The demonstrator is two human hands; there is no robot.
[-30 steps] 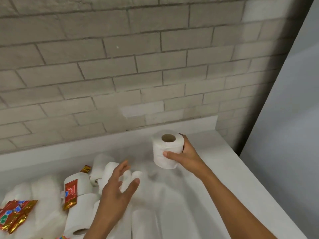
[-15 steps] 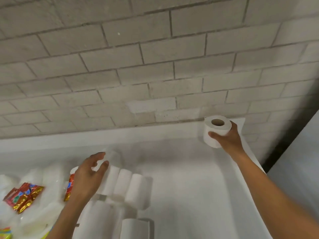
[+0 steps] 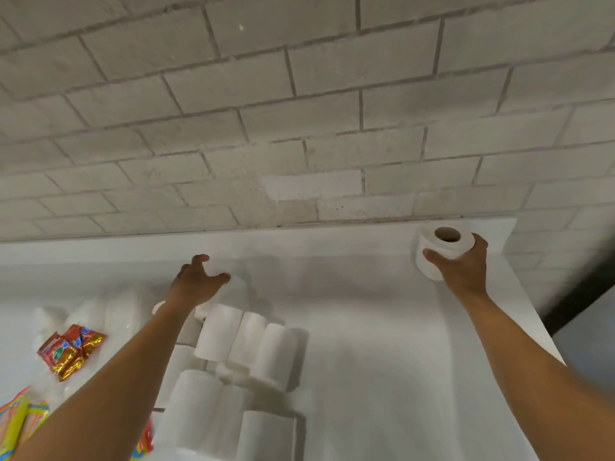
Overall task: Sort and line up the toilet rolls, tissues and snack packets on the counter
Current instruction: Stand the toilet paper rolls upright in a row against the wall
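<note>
My right hand grips a roll at the far right corner of the surface, by the upstand under the brick wall; the roll stands upright, core hole facing up, long axis vertical. My left hand hovers with fingers spread and loosely curled, holding nothing, above the pile of rolls lying on their sides, with snack packets at the left.

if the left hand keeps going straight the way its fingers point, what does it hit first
Probably the white upstand at the back of the counter, below the brick wall; nothing else shows ahead of the left hand, though depth is unclear.
</note>
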